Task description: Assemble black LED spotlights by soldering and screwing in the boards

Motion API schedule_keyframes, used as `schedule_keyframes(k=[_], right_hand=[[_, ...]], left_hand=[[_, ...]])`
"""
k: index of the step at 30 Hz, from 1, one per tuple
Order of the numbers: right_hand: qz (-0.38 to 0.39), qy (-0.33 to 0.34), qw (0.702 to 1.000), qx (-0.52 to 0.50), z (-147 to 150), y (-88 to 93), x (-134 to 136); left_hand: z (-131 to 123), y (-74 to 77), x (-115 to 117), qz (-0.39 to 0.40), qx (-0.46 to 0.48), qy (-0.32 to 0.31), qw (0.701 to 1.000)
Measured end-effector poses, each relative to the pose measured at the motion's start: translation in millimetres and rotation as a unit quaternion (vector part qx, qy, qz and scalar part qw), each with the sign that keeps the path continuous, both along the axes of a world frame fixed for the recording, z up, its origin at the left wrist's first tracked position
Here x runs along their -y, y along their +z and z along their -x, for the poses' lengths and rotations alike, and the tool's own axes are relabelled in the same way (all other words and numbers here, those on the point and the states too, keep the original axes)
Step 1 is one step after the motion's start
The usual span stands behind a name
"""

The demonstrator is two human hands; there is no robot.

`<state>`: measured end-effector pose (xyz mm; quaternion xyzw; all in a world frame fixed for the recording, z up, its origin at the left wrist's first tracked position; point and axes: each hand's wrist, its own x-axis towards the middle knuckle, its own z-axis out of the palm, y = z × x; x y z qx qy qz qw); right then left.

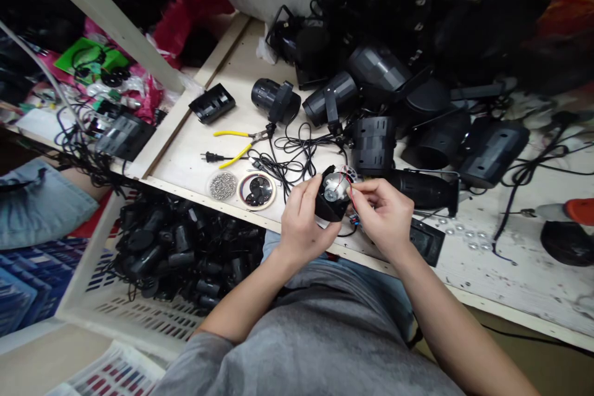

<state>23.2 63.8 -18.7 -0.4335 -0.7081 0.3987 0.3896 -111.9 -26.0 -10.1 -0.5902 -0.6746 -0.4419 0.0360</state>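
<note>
My left hand (304,226) is wrapped round the side of a black plastic housing (328,210), held just over the bench's front edge. Inside the housing sits a silver round part (335,187) that looks like a small motor. Thin red wires (351,193) rise from it. My right hand (386,213) is closed in a pinch on the red wires, close to the housing's right side. The fingertips partly hide the wire ends. Left of my hands stand a dish of small screws (223,186) and a round container with black discs (257,190).
Yellow-handled pliers (241,151) and tangled black cables (297,154) lie behind the dishes. Black lamp housings (374,142) crowd the bench's back and right. An orange-and-black power tool (568,229) lies far right. A white crate (88,260) of black parts stands below left.
</note>
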Motion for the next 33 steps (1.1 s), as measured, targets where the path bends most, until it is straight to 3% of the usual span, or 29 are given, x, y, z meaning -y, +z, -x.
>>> schedule_keyframes(k=[19, 27, 33], right_hand=[[-0.028, 0.013, 0.999, 0.020, 1, 2.6, -2], [-0.005, 0.003, 1.000, 0.002, 3, 2.6, -2], [0.050, 0.043, 0.998, -0.009, 1, 4.5, -10]], left_hand=[[-1, -0.1, 0, -0.004, 0.007, 0.000, 1.000], [-5, -0.5, -3, -0.015, -0.008, 0.034, 0.999], [-5, -1.4, -3, -0.006, -0.009, 0.025, 1.000]])
